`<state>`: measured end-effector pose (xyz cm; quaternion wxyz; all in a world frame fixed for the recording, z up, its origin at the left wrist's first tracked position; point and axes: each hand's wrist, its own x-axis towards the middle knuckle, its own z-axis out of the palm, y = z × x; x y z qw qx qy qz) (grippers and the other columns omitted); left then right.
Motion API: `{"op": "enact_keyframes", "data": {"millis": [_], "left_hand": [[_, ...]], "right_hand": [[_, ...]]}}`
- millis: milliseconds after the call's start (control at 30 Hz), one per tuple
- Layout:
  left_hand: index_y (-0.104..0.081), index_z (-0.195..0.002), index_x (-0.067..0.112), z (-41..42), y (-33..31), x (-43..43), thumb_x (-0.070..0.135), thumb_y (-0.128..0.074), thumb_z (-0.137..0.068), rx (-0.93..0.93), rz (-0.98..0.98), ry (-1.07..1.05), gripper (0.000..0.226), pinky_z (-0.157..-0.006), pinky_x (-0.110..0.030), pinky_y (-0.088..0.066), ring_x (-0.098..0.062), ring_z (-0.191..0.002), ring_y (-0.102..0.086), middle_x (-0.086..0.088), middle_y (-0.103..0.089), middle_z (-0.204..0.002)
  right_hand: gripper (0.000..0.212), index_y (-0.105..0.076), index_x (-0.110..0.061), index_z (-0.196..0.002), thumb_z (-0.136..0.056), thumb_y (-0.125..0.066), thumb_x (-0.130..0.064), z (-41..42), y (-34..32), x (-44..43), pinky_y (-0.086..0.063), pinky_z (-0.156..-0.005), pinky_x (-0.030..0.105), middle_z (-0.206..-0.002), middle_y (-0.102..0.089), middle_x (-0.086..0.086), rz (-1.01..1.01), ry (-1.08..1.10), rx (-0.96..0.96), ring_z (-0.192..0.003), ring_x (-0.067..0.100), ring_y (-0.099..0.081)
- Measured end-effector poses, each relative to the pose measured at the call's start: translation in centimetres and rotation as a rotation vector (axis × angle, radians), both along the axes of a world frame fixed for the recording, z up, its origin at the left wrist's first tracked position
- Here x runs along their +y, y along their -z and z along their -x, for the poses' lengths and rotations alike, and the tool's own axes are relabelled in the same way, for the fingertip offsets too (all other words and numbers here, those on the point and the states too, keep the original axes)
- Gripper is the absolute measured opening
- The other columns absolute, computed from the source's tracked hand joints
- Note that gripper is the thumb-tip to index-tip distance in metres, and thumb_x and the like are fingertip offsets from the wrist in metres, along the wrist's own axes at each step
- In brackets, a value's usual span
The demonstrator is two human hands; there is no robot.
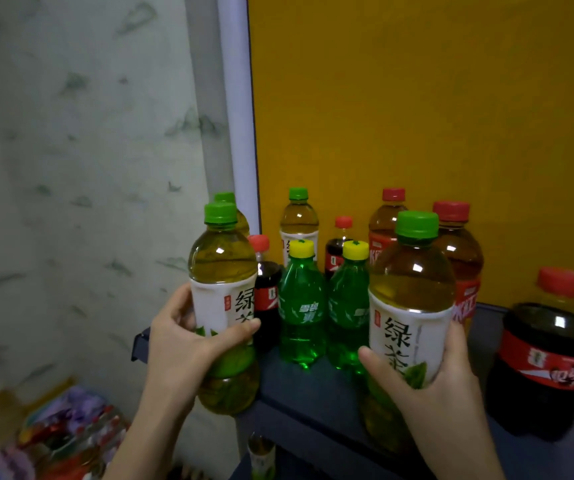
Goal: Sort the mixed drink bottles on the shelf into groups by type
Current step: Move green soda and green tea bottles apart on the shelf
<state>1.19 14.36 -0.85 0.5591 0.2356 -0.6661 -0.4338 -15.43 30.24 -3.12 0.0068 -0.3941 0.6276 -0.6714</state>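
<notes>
My left hand (181,344) grips a green-tea bottle (223,271) with a green cap and white label, held at the shelf's left end. My right hand (430,379) grips a second green-tea bottle (411,299) in front of the shelf's middle. Between them stand two green soda bottles (302,306) (347,306) with yellow caps. Two more green-tea bottles (298,220) (225,197) stand behind. Small cola bottles (267,289) (339,247), red-capped iced-tea bottles (385,223) (462,251) and a large cola bottle (545,355) are also on the dark shelf (313,386).
A yellow board (417,98) backs the shelf, and a patterned curtain (71,168) hangs at the left. Another bottle (261,455) shows on a level below. Colourful packets (64,434) lie at the lower left.
</notes>
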Motion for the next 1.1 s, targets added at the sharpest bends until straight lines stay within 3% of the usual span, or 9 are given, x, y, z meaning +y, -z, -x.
{"op": "enact_keyframes", "data": {"millis": [100, 200, 333, 433, 633, 767, 867, 967, 1100], "left_hand": [[-0.064, -0.095, 0.025, -0.2, 0.3, -2.6, 0.027, -0.093, -0.037, -0.021, -0.012, 0.026, 0.065, -0.061, -0.020, -0.056, -0.005, -0.081, -0.068, 0.014, -0.072, -0.089], [-0.065, -0.094, 0.029, -0.3, 0.6, -5.2, 0.040, -0.089, -0.032, -0.048, -0.012, 0.049, 0.067, -0.062, -0.023, -0.056, -0.003, -0.084, -0.067, 0.016, -0.072, -0.090], [-0.061, -0.090, 0.033, -0.2, 0.7, -8.1, 0.014, -0.089, -0.049, -0.092, -0.014, 0.128, 0.054, -0.053, -0.008, -0.049, 0.012, -0.077, -0.062, 0.029, -0.068, -0.080], [-0.060, -0.104, 0.026, 0.0, 0.6, -9.3, 0.024, -0.090, -0.042, -0.105, -0.012, 0.164, 0.069, -0.065, -0.018, -0.051, -0.001, -0.084, -0.064, 0.012, -0.070, -0.088], [-0.044, -0.121, 0.019, 0.5, 1.5, -11.3, 0.034, -0.078, -0.048, -0.141, 0.027, 0.159, 0.082, -0.089, -0.042, -0.051, -0.019, -0.106, -0.059, 0.001, -0.061, -0.113], [-0.042, -0.118, 0.027, 0.5, 1.8, -11.4, 0.047, -0.072, -0.052, -0.194, 0.103, 0.088, 0.075, -0.087, -0.039, -0.048, -0.018, -0.108, -0.051, 0.001, -0.051, -0.119], [-0.042, -0.130, 0.018, 0.1, 1.9, -10.9, 0.036, -0.075, -0.062, -0.232, 0.175, 0.009, 0.077, -0.092, -0.040, -0.044, -0.019, -0.111, -0.046, -0.003, -0.044, -0.120], [-0.045, -0.128, 0.006, -1.0, 1.7, -9.7, 0.030, -0.074, -0.075, -0.082, 0.345, -0.148, 0.066, -0.094, -0.038, -0.042, -0.025, -0.113, -0.047, -0.014, -0.048, -0.124], [-0.056, -0.102, 0.016, -1.3, 1.2, -5.8, 0.028, -0.056, -0.078, 0.100, 0.522, 0.077, 0.027, -0.085, -0.013, -0.048, 0.002, -0.099, -0.056, -0.003, -0.060, -0.105]], "right_hand": [[0.069, -0.045, -0.039, -0.098, -0.038, -0.072, -0.058, -0.5, 0.2, -0.5, -0.047, -0.070, 0.025, -0.096, -0.060, -0.010, -0.010, 0.149, 0.082, -0.087, 0.004, -0.058], [0.086, -0.051, -0.022, -0.114, -0.045, -0.072, -0.070, -0.6, 0.8, -1.2, -0.044, -0.073, 0.028, -0.102, -0.053, -0.005, -0.058, 0.338, 0.210, -0.096, 0.011, -0.052], [0.087, -0.039, -0.025, -0.116, -0.047, -0.078, -0.062, -1.0, 0.7, -1.5, -0.044, -0.080, 0.031, -0.110, -0.049, -0.003, -0.033, 0.454, 0.139, -0.102, 0.015, -0.051], [0.088, -0.028, -0.034, -0.111, -0.039, -0.076, -0.049, -1.2, 0.5, -1.7, -0.043, -0.080, 0.029, -0.110, -0.051, -0.001, -0.021, 0.508, 0.072, -0.100, 0.017, -0.054], [0.081, -0.041, -0.018, -0.117, -0.048, -0.072, -0.045, -1.7, 0.2, -1.8, -0.038, -0.078, 0.028, -0.107, -0.044, -0.005, -0.091, 0.681, 0.163, -0.097, 0.004, -0.043], [0.086, -0.043, -0.009, -0.126, -0.053, -0.070, -0.047, -1.8, 0.1, -1.8, -0.036, -0.085, 0.028, -0.113, -0.040, -0.005, -0.133, 0.751, 0.225, -0.102, -0.005, -0.034], [0.093, -0.036, -0.012, -0.134, -0.054, -0.072, -0.043, -2.6, 0.0, -1.4, -0.036, -0.087, 0.022, -0.118, -0.037, -0.007, -0.102, 0.810, 0.223, -0.106, -0.001, -0.036], [0.068, -0.044, -0.019, -0.123, -0.065, -0.078, -0.033, -4.5, 0.1, -0.7, -0.040, -0.078, 0.011, -0.110, -0.043, -0.004, 0.047, 0.871, 0.289, -0.087, 0.005, -0.045], [0.035, -0.050, -0.025, -0.114, -0.081, -0.055, -0.033, -7.3, 0.2, -2.5, -0.043, -0.082, 0.011, -0.107, -0.051, -0.009, 0.098, 0.649, 0.404, -0.096, 0.001, -0.053]]}}
